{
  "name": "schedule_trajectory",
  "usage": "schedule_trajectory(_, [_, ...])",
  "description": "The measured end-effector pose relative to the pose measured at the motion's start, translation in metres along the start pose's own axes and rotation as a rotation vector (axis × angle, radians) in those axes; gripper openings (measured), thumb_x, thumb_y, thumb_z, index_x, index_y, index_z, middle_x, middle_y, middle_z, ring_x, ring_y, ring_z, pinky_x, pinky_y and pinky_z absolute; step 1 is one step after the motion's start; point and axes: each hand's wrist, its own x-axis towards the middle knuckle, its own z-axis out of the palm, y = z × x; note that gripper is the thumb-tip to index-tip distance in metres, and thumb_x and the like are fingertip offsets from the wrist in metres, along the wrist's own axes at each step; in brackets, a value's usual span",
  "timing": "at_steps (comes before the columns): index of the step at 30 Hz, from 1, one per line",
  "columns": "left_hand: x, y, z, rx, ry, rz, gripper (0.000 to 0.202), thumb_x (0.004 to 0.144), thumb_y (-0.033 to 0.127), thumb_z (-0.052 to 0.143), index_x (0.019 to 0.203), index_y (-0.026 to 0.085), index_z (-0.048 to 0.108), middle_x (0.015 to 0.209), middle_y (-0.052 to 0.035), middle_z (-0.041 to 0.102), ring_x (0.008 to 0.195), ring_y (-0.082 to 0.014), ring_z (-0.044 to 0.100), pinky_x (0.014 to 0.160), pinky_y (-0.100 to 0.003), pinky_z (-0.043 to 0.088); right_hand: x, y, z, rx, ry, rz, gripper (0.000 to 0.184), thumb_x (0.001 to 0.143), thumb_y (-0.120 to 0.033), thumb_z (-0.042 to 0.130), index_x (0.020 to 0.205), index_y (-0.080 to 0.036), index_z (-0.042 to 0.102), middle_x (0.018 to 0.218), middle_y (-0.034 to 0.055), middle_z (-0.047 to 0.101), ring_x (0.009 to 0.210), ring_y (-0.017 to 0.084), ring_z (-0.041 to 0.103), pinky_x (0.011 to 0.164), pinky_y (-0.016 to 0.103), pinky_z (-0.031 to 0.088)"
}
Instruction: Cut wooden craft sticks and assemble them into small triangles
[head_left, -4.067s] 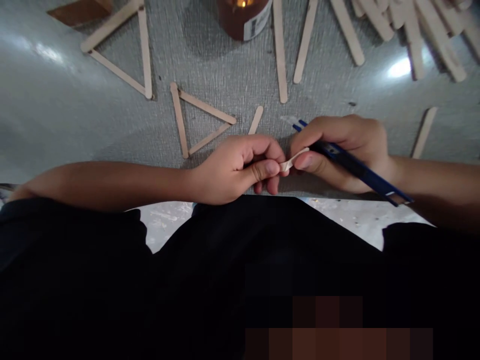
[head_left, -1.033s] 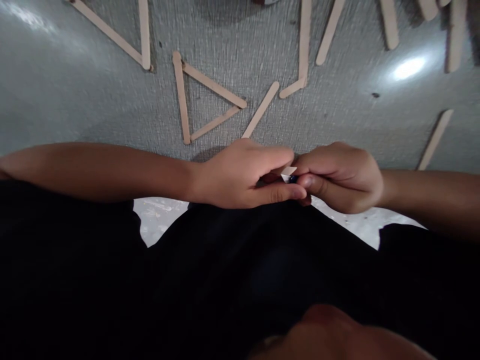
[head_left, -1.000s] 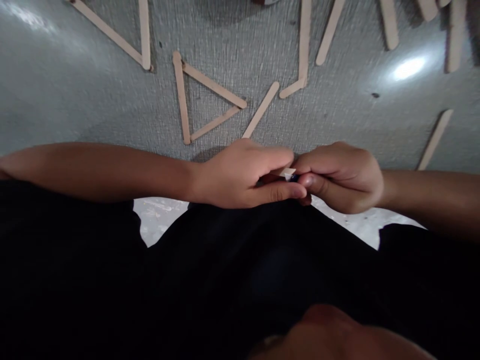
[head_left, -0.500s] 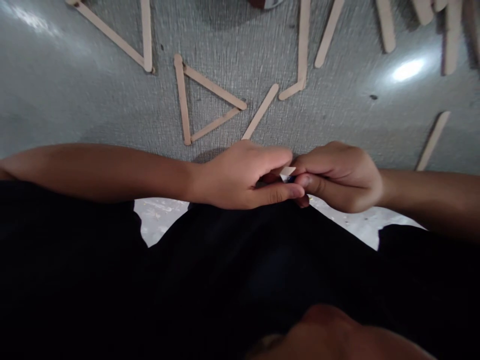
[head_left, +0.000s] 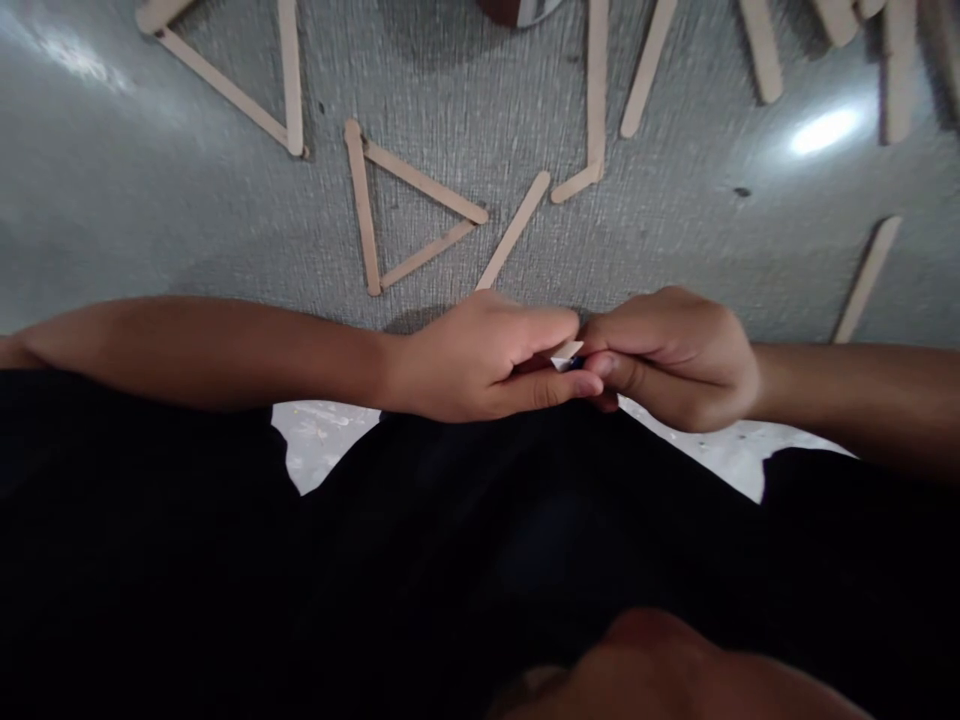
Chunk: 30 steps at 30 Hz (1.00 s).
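Within the nearly closed left grip (head_left: 480, 362), pale wood (head_left: 568, 350)

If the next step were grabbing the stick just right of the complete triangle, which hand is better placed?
Probably the left hand: in this view the stick reaches its edge, while the right hand lies farther off. Both look busy.

We've got a grey textured tbl (head_left: 660, 235) w/ bright light refl. (head_left: 825, 131) upper R, fainter refl. (head_left: 75, 55) upper L; pale flr (head_left: 319, 436) below.
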Motion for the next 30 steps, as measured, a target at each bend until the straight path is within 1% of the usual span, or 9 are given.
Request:
schedule_trajectory(3, [0.001, 0.003, -0.002, 0.031, -0.029, -0.066, 0.045, 0.109, 0.051, 0.057, 0.078, 0.021, 0.045, 0.058, 0.0074, 0.049, 0.050, -0.0052, 0.042, 0.054, -0.023, 0.032, 0.000, -0.001, 0.002, -0.046, 0.027, -0.018, 0.022, 0.109, -0.014, 0.055, 0.087, -0.016, 0.059, 0.067, -0.0060, 0.063, 0.055, 0.001, 0.058, 0.053, 0.011, 0.042])
schedule_trajectory(8, [-0.001, 0.005, -0.002, 0.043, 0.009, -0.090, 0.050, 0.109, 0.055, 0.054, 0.075, 0.020, 0.044, 0.057, 0.0068, 0.047, 0.050, -0.0056, 0.041, 0.055, -0.024, 0.032, -0.002, -0.004, 0.002, -0.043, 0.062, 0.033, 0.022, 0.109, -0.013, 0.056, 0.087, -0.016, 0.061, 0.065, -0.0056, 0.060, 0.052, 0.001, 0.054, 0.049, 0.012, 0.038])
schedule_trajectory(11, [-0.004, 0.007, -0.002, 0.075, -0.002, -0.097, 0.049, 0.111, 0.050, 0.048, 0.072, 0.021, 0.042, 0.056, 0.0066, 0.044, 0.050, -0.0059, 0.038, 0.056, -0.025, 0.032, -0.005, -0.004, 0.002, 0.079, 0.185, 0.097, 0.016, 0.108, -0.017, 0.059, 0.096, -0.015, 0.067, 0.066, -0.0047, 0.060, 0.053, 0.002, 0.054, 0.050, 0.014, 0.041])
schedule_trajectory(14, [-0.005, 0.010, -0.001, 0.077, 0.001, -0.135, 0.051, 0.109, 0.048, 0.054, 0.070, 0.020, 0.037, 0.055, 0.0073, 0.040, 0.050, -0.0053, 0.036, 0.057, -0.025, 0.032, -0.007, -0.003, 0.002, 0.220, 0.296, 0.145, 0.014, 0.109, -0.022, 0.060, 0.103, -0.013, 0.070, 0.066, -0.0041, 0.059, 0.054, 0.003, 0.054, 0.051, 0.016, 0.042])
schedule_trajectory(16, [-0.004, 0.011, -0.001, 0.054, 0.007, -0.169, 0.054, 0.106, 0.051, 0.060, 0.069, 0.020, 0.036, 0.056, 0.0075, 0.041, 0.051, -0.0050, 0.038, 0.058, -0.024, 0.033, -0.006, -0.002, 0.001, 0.273, 0.242, 0.148, 0.017, 0.110, -0.022, 0.058, 0.101, -0.014, 0.069, 0.065, -0.0045, 0.058, 0.053, 0.003, 0.054, 0.051, 0.015, 0.042])
schedule_trajectory(19, [-0.003, 0.010, -0.002, 0.016, 0.014, -0.191, 0.055, 0.103, 0.058, 0.064, 0.071, 0.020, 0.041, 0.057, 0.0074, 0.045, 0.052, -0.0051, 0.042, 0.058, -0.024, 0.035, -0.003, 0.000, -0.001, 0.238, 0.039, 0.124, 0.022, 0.112, -0.019, 0.054, 0.094, -0.014, 0.065, 0.064, -0.0044, 0.061, 0.053, 0.002, 0.056, 0.051, 0.013, 0.043])
schedule_trajectory(21, [-0.002, 0.008, -0.002, 0.003, 0.032, -0.173, 0.054, 0.102, 0.059, 0.066, 0.072, 0.020, 0.044, 0.057, 0.0075, 0.047, 0.051, -0.0048, 0.042, 0.056, -0.024, 0.034, -0.002, 0.001, -0.002, 0.202, -0.042, 0.104, 0.021, 0.112, -0.017, 0.053, 0.094, -0.014, 0.064, 0.065, -0.0041, 0.063, 0.054, 0.002, 0.058, 0.051, 0.011, 0.044])
schedule_trajectory(26, [-0.003, 0.005, 0.000, -0.012, 0.061, -0.119, 0.051, 0.101, 0.056, 0.070, 0.074, 0.019, 0.047, 0.058, 0.0078, 0.051, 0.051, -0.0036, 0.046, 0.054, -0.023, 0.033, 0.002, 0.000, -0.002, 0.223, -0.063, 0.112, 0.024, 0.112, -0.017, 0.052, 0.091, -0.015, 0.061, 0.066, -0.0039, 0.064, 0.055, 0.002, 0.060, 0.052, 0.011, 0.045])
schedule_trajectory(30, [-0.004, 0.006, 0.000, 0.011, 0.050, -0.121, 0.048, 0.104, 0.055, 0.065, 0.076, 0.020, 0.049, 0.059, 0.0065, 0.054, 0.053, -0.0053, 0.049, 0.055, -0.024, 0.035, 0.004, -0.003, -0.002, 0.245, -0.073, 0.133, 0.027, 0.113, -0.018, 0.051, 0.087, -0.016, 0.058, 0.065, -0.0042, 0.063, 0.053, 0.002, 0.058, 0.050, 0.011, 0.043])
